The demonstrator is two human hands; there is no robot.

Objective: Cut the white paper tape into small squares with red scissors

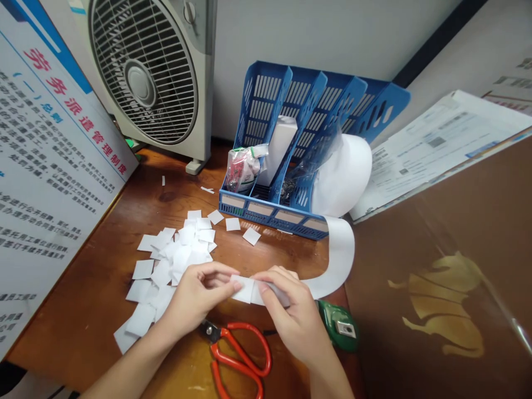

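Observation:
Both my hands pinch the free end of a white paper strip [337, 260] that curls back to a white roll [347, 174] leaning on the blue file rack. My left hand [198, 292] grips the strip's end with thumb and fingers closed. My right hand [286, 310] pinches the strip just beside it, fingers pressed together. A pile of small white paper squares [174, 260] lies on the wooden desk left of my hands. Red-handled scissors [236, 354] rest on the desk below my hands.
A blue file rack [291, 138] with a white box and small packets stands behind. A grey fan [153, 72] sits at the back left, a printed board [45, 166] on the left. A green object [338, 327] lies by my right wrist. Papers [436, 144] top a brown panel [436, 288] at right.

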